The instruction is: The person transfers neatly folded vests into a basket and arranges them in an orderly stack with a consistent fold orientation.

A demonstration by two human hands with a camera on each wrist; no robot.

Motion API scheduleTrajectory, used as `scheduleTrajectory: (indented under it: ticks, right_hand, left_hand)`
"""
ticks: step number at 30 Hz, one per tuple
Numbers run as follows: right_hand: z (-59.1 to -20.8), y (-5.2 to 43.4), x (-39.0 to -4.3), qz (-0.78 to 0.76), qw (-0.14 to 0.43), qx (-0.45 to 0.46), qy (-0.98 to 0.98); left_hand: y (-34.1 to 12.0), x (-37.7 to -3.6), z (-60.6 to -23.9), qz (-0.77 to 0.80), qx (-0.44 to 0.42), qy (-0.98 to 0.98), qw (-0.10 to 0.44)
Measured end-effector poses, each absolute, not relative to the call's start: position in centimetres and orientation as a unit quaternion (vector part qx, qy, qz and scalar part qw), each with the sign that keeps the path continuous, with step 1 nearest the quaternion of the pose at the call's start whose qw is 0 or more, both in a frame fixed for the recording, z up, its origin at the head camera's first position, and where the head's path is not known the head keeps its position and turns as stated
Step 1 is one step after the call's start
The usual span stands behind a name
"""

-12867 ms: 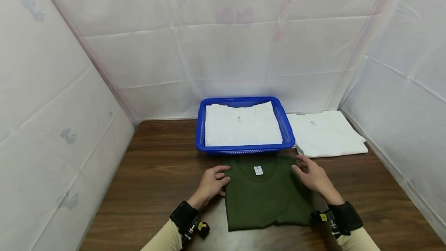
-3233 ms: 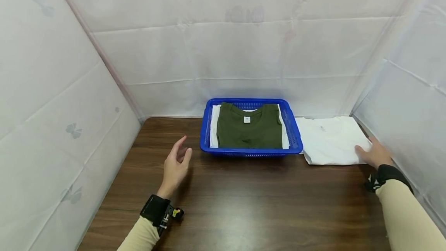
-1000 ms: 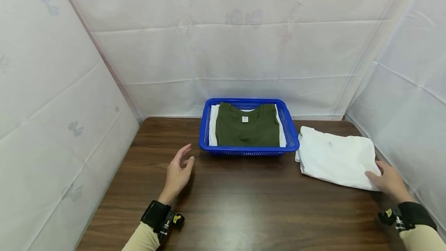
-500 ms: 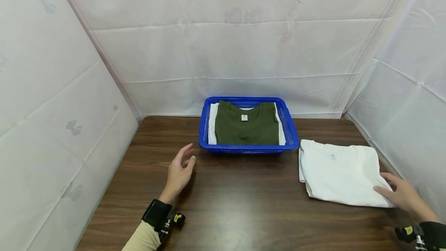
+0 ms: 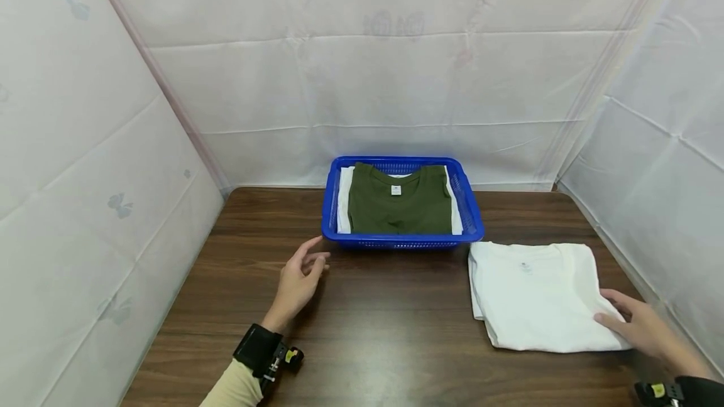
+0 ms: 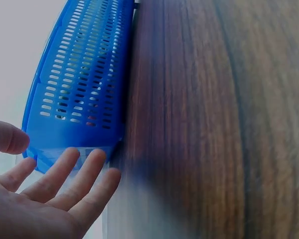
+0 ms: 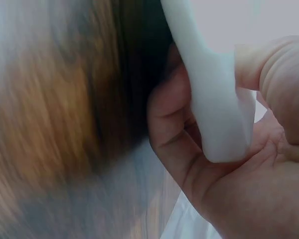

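Dragged toward me and leftward, the folded white T-shirt [image 5: 540, 294] now lies just in front of the blue basket's [image 5: 472, 222] right corner instead of beside it near the back wall, so I judge it is nearly where I can work on it. My right hand [image 5: 633, 325] pinches its near right corner: the right wrist view shows the cloth edge [image 7: 209, 99] clamped between thumb and curled fingers [image 7: 174, 124]. My left hand [image 5: 298, 278] hovers over the wooden table [image 5: 384, 331] with fingers [image 6: 70, 181] spread and relaxed, holding nothing, fingertips just short of the basket's front left corner. Beyond those fingertips, the green T-shirt [image 5: 398, 206] rests in the basket on a white one [image 5: 342, 206].
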State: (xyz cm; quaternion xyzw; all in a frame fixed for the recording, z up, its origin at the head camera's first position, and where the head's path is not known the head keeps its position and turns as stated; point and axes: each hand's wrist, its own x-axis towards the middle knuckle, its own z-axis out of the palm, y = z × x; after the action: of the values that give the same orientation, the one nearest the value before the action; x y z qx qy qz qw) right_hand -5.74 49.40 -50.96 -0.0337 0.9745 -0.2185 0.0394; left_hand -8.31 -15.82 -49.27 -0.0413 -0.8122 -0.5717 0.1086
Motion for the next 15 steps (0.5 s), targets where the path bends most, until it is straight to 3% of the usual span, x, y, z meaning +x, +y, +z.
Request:
scheduleTrajectory:
  ticks: [15]
  right_hand:
    - [-50.9, 44.3, -5.1, -0.264, 0.047, -0.085, 0.960]
  left_hand:
    - [-14.2, -7.5, -50.2, -0.630, -0.045, -0.774, 0.049]
